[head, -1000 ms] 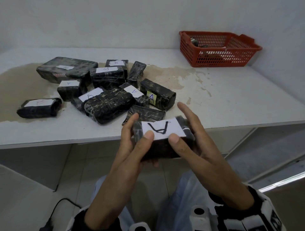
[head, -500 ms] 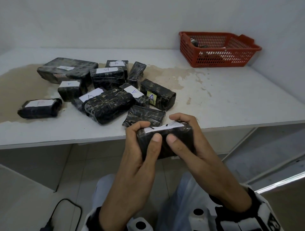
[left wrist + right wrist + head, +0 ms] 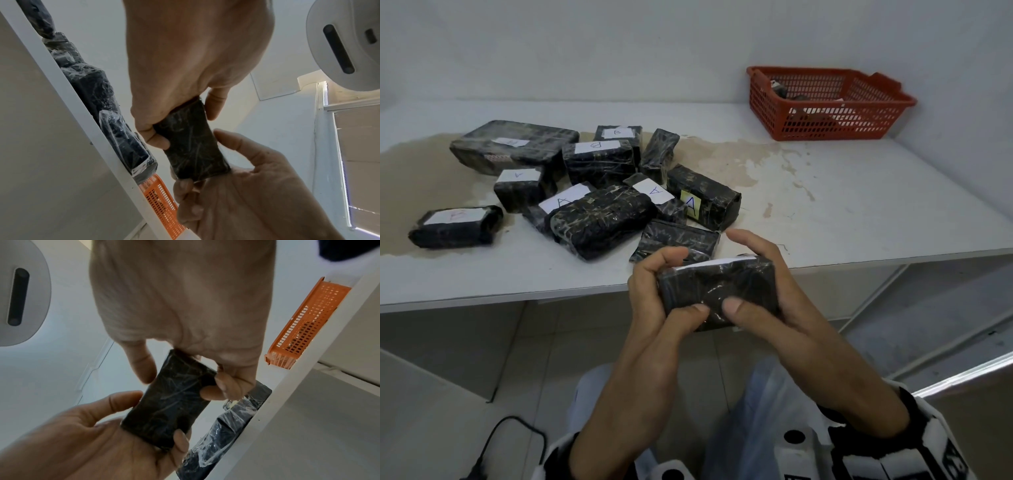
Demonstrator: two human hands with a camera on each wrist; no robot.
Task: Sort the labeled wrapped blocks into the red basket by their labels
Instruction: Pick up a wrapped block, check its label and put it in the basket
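Observation:
Both hands hold one black wrapped block [image 3: 717, 291] just in front of the table's near edge. Its white label faces up and away, only an edge showing. My left hand [image 3: 661, 291] grips its left end, thumb on the near face. My right hand [image 3: 767, 291] grips the right end, index finger lifted. The same block [image 3: 193, 146] [image 3: 172, 402] fills both wrist views. A pile of black wrapped blocks [image 3: 599, 219] with A and B labels lies on the table's left half. The red basket [image 3: 825, 102] stands at the far right with some blocks in it.
The white table [image 3: 859, 212] has a brownish stain across its left and middle. White walls close in behind and at the right. A black cable [image 3: 510, 442] lies on the floor at lower left. A lower shelf [image 3: 928, 308] runs under the table at right.
The block has been tilted away from me, so its A label, fully facing me a second ago, now shows only as a thin edge. Both hands have stayed on it.

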